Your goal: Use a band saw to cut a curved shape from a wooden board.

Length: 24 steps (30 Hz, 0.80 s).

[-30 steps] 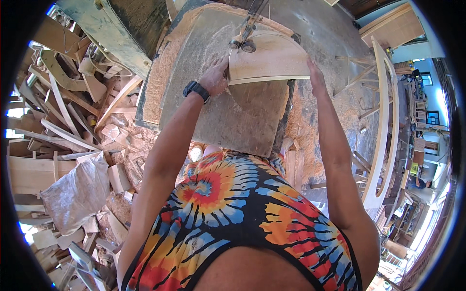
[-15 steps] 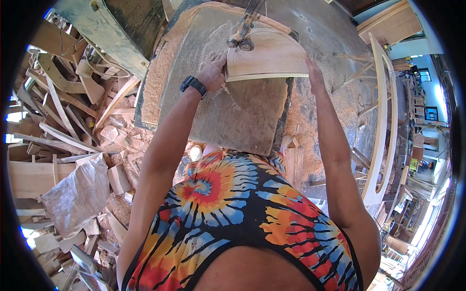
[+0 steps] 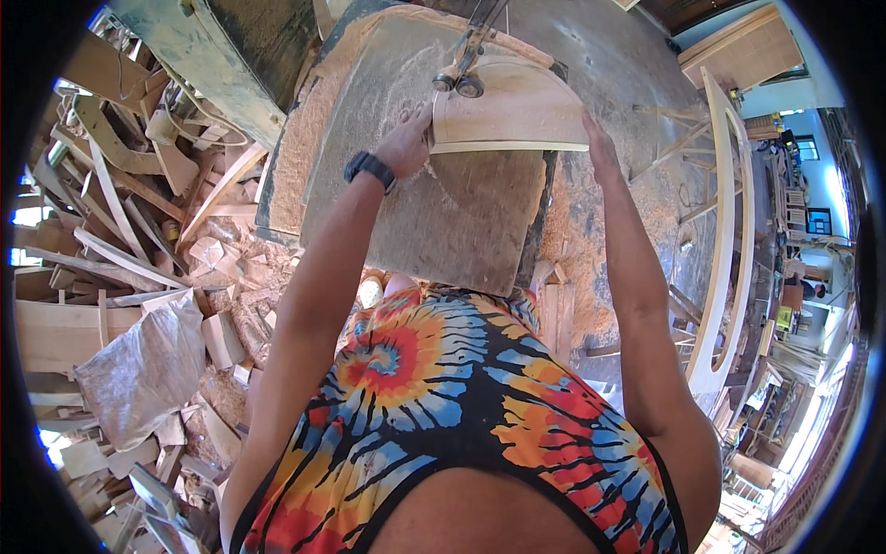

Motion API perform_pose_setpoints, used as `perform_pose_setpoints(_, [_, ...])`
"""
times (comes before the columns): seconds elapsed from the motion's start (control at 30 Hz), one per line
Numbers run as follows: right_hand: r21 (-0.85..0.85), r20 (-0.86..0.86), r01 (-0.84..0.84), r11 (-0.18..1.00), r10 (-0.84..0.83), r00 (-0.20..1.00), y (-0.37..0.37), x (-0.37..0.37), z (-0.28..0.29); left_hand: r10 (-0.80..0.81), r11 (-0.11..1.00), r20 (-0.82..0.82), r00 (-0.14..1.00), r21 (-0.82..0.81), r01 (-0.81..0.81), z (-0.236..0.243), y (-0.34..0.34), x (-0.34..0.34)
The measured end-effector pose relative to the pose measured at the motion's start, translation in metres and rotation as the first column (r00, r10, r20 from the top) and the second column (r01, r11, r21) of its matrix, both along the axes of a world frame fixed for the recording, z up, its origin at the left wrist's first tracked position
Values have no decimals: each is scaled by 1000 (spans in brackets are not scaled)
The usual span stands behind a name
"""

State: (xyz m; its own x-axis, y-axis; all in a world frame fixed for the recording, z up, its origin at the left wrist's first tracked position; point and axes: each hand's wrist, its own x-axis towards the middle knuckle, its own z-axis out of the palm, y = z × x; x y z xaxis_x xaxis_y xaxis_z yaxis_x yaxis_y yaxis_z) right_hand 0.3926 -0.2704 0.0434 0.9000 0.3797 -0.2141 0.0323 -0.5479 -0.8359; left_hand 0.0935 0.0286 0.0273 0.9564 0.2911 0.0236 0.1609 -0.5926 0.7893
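Observation:
A pale wooden board [image 3: 512, 115] with a curved far edge lies on the worn saw table [image 3: 434, 226]. A thin curved line runs across its top near that edge. My left hand [image 3: 411, 138], a dark watch on its wrist, holds the board's left edge, some fingers hidden from view. At the right end my right hand [image 3: 600, 148] presses along the edge, fingers pointing away from me. Just over the board's far left part hangs the band saw's blade guide [image 3: 459, 83] with its round rollers. The blade itself is hard to make out.
Sawdust [image 3: 293, 162] coats the table's left rim. Wood offcuts [image 3: 120, 249] heap up on the left, with a crumpled plastic sheet [image 3: 143, 369] among them. The green machine body [image 3: 198, 65] stands at far left. A long curved wooden frame [image 3: 720, 240] stands to the right.
Very little differs. The board and both hands sit almost where they were against the blade guide; the whole view has shifted slightly.

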Motion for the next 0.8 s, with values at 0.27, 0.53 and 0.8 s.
perform_pose_setpoints(0.27, [53, -25, -77, 996, 79, 997, 14, -17, 17, -42, 994, 171, 984, 102, 25, -35, 2, -12])
perform_pose_setpoints(0.53, [6, -8, -18, 1000, 18, 1000, 7, -2, 0, -28, 993, 159, 987, 121, 9, -18, -3, -12])
perform_pose_setpoints(0.8, [17, -38, 20, 1000, -20, 999, 9, -10, 5, -31, 999, 97, 995, 39, 27, -20, -1, -8])
